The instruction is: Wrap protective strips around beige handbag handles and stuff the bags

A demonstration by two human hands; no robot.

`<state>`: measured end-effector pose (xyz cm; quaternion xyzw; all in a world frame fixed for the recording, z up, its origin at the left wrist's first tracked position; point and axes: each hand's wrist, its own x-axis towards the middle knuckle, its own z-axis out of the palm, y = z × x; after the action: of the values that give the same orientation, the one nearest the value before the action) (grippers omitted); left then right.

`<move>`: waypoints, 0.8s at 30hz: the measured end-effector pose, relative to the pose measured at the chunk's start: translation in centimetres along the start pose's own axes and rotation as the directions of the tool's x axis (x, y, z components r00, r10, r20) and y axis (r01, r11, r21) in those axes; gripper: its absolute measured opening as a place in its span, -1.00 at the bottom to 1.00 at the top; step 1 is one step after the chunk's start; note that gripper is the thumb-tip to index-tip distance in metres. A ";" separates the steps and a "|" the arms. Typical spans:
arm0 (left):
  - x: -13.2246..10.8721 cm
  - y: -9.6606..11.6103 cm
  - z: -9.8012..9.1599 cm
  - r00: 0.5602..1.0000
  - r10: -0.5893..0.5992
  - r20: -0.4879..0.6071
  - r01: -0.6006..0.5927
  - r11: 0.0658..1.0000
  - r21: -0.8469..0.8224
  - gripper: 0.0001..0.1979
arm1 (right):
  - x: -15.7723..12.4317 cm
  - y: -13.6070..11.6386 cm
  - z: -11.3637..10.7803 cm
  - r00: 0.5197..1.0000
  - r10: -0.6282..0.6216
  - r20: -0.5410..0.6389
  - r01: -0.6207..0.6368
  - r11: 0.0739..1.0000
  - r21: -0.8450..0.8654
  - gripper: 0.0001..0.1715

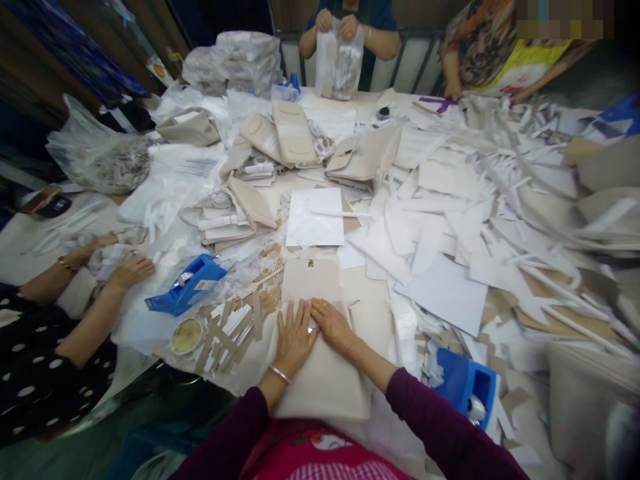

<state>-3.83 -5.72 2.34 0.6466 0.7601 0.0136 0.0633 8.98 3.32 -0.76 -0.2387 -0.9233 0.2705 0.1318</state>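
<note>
My left hand [295, 337] and my right hand [333, 325] lie flat, side by side, on a cream fabric bag [320, 380] at the near edge of the table. Both hands have their fingers stretched out, pressing on the bag, and hold nothing. The bag's flap with a small metal clasp [311, 263] points away from me. A bracelet sits on my left wrist. Maroon sleeves cover both forearms.
A blue tape dispenser [187, 285] stands at left, another [467, 385] at right. White paper sheets and strips [450, 220] cover the table. More cream bags [365, 157] lie further back. Three other people work at the left and far sides; one holds plastic bags [340, 63].
</note>
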 end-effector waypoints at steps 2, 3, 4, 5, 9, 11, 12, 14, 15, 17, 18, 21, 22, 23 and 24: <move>0.1 0.2 0.0 1.000 0.000 -0.009 0.000 1.000 0.003 -0.37 | -0.9 0.3 -0.7 1.000 0.003 0.003 -0.003 0.999 -0.051 -0.36; 0.1 0.4 -0.1 1.000 0.005 -0.011 -0.005 1.000 0.005 -0.37 | -1.3 0.5 -1.0 1.000 0.017 -0.004 -0.018 0.997 -0.075 -0.36; 0.1 0.5 -0.1 1.000 0.011 -0.011 -0.011 1.000 0.009 -0.36 | -1.8 0.7 -1.1 0.999 0.037 -0.016 -0.039 0.995 -0.093 -0.37; 0.0 0.6 -0.2 1.000 0.020 -0.009 -0.020 1.000 0.013 -0.35 | -2.1 1.0 -1.0 0.998 0.059 -0.030 -0.062 0.992 -0.106 -0.38; -0.1 0.7 -0.4 0.999 0.036 -0.005 -0.036 0.999 0.017 -0.33 | -2.6 2.0 -0.4 0.995 0.089 -0.036 -0.093 0.989 -0.115 -0.39; -0.2 0.7 -0.5 0.999 0.037 -0.017 -0.037 0.999 0.012 -0.34 | -2.3 2.3 -0.5 0.997 0.080 -0.001 -0.080 0.992 -0.101 -0.38; -0.3 0.7 -0.5 0.999 0.037 -0.028 -0.037 0.999 0.010 -0.35 | -2.2 2.3 -1.0 0.996 0.093 0.015 -0.092 0.992 -0.089 -0.39; -0.6 0.6 -0.3 0.998 0.040 -0.057 -0.039 0.999 0.005 -0.37 | -1.8 1.5 -2.9 0.983 0.182 0.005 -0.181 0.982 -0.047 -0.45; -0.7 0.6 -0.2 0.997 0.041 -0.072 -0.041 0.999 0.005 -0.37 | -1.7 0.6 -4.5 0.969 0.245 -0.024 -0.245 0.970 0.006 -0.51; -0.8 0.4 0.1 0.994 0.046 -0.098 -0.045 0.999 0.012 -0.38 | -1.7 -2.6 -8.8 0.937 0.340 -0.080 -0.316 0.922 0.222 -0.62; -0.8 0.3 0.3 0.993 0.051 -0.104 -0.049 0.999 0.017 -0.39 | -2.0 -4.8 -11.4 0.936 0.341 -0.088 -0.282 0.875 0.393 -0.65; -0.7 0.1 0.7 0.994 0.063 -0.090 -0.060 0.998 0.034 -0.41 | -4.6 -12.0 -20.1 0.995 0.098 0.025 -0.075 0.553 0.830 -0.59; -0.6 0.0 0.8 0.994 0.066 -0.083 -0.062 0.997 0.041 -0.42 | -6.0 -13.9 -23.0 0.999 0.024 0.033 -0.040 0.483 0.875 -0.57; -0.6 0.0 0.8 0.995 0.067 -0.079 -0.064 0.997 0.048 -0.42 | -7.7 -15.2 -25.8 0.998 -0.050 0.042 -0.016 0.445 0.895 -0.56; -0.5 0.0 0.8 0.994 0.069 -0.081 -0.064 0.996 0.055 -0.42 | -9.6 -15.8 -28.3 0.994 -0.104 0.046 0.006 0.448 0.894 -0.56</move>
<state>-3.64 -6.30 1.55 0.6718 0.7402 0.0226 0.0144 21.83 -0.91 30.23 -0.0913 -0.6565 0.7209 0.2027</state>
